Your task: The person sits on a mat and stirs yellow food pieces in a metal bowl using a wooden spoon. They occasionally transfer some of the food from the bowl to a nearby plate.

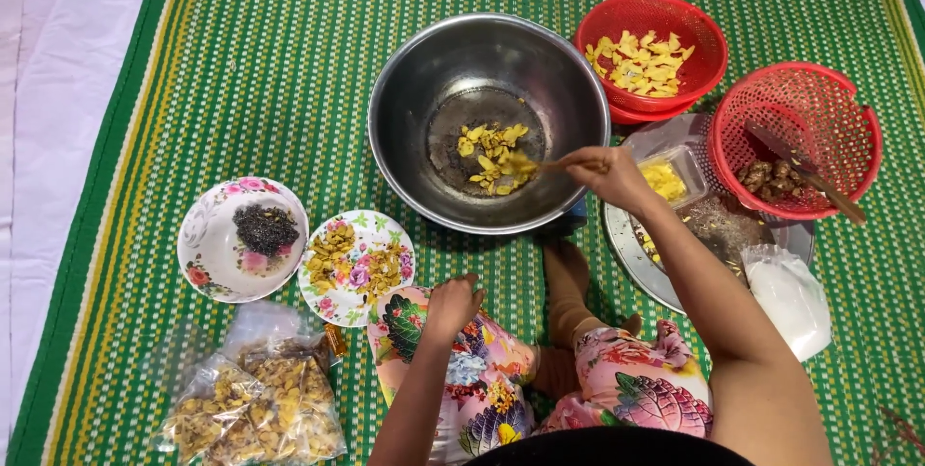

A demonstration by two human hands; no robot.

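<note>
My right hand (605,173) pinches the end of a wooden spoon (549,164), fingers pressed together around the handle, reaching over the rim of the steel bowl (405,90) from its 3 o'clock side. The spoon's long axis runs nearly level, from my fingers at 3 o'clock toward 9 o'clock, its tip buried in the yellow pieces (489,156) lying at the bowl's centre. My left hand (453,302) rests curled in a loose fist on my knee at 6 o'clock, holding nothing. I judge the risk to be a hard sweep flicking pieces up the sloping wall and onto the green striped mat (193,61), since the heap is small and loose. My forearm also hangs over the metal tray (631,254) and the small tub of yellow bits (670,177), so dropping my elbow could tip that tub. At 1 o'clock sits a red basket of yellow chips (644,61); at 8 o'clock, a floral bowl of dark seeds (262,228).
</note>
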